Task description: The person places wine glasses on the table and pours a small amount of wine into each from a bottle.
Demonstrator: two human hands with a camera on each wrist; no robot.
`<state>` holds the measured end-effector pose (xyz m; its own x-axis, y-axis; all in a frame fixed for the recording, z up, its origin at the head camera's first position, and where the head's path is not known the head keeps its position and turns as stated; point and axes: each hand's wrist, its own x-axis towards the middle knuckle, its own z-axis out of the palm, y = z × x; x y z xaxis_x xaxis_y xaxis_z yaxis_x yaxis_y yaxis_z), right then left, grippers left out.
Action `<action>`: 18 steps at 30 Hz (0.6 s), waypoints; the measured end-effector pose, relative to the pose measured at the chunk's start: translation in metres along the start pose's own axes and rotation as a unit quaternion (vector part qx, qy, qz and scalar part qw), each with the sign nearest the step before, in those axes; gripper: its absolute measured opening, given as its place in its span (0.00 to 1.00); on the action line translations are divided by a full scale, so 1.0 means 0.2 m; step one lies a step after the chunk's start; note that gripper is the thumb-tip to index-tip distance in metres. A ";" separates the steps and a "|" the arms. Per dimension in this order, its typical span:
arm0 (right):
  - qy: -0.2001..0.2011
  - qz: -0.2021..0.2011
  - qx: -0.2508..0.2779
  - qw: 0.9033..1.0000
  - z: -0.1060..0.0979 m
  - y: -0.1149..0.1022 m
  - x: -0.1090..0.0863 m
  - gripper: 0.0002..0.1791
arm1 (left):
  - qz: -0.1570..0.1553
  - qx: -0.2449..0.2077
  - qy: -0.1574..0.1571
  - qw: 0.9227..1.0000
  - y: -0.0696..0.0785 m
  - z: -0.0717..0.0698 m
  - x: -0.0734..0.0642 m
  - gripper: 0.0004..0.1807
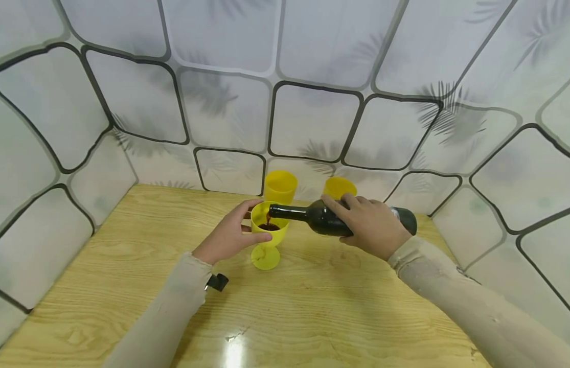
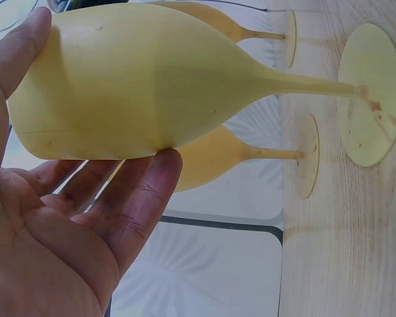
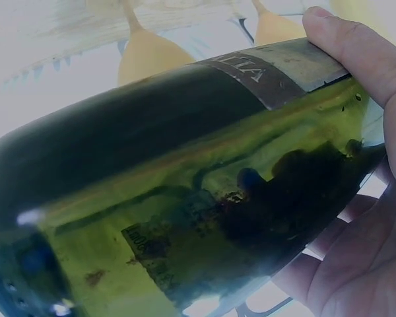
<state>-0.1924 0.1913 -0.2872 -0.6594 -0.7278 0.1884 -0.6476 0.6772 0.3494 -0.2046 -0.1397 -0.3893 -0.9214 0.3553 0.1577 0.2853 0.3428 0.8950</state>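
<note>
My left hand [image 1: 231, 232] holds a yellow wine goblet [image 1: 269, 236] by its bowl, thumb on the near side and fingers round the far side. In the left wrist view the goblet's foot [image 2: 373, 96] stands on the wooden surface, with small brown stains near the stem. My right hand [image 1: 369, 225] grips a dark green wine bottle [image 1: 328, 217] tilted almost flat, its mouth over the goblet's rim. A thin stream of dark red wine [image 1: 268, 226] runs into the bowl, where some has pooled. The right wrist view shows the bottle's label [image 3: 261, 76] beside the thumb.
Two more yellow goblets stand behind: one [image 1: 280, 185] just beyond the held goblet, the other [image 1: 341, 187] behind the bottle. The wooden table [image 1: 312, 306] meets patterned walls [image 1: 229, 112] at the back and sides. A small black object [image 1: 218, 281] sits at my left wrist.
</note>
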 end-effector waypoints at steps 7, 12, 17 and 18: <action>0.002 -0.004 0.000 1.000 0.01 -0.01 0.01 0.55 | -0.005 0.000 0.000 1.000 0.01 0.00 0.00 0.46; 0.001 -0.001 0.004 1.000 0.01 -0.01 0.01 0.56 | -0.005 -0.001 -0.001 1.000 0.01 0.00 0.00 0.46; 0.002 -0.001 0.001 1.000 0.01 -0.01 0.01 0.56 | -0.008 0.000 -0.002 1.000 0.01 0.00 0.00 0.47; 0.003 -0.001 0.001 1.000 0.01 -0.01 0.01 0.56 | -0.008 0.001 -0.003 1.000 0.01 0.00 0.00 0.47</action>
<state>-0.1924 0.1892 -0.2889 -0.6554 -0.7299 0.1939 -0.6495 0.6758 0.3486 -0.2036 -0.1395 -0.3867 -0.9246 0.3540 0.1408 0.2705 0.3497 0.8970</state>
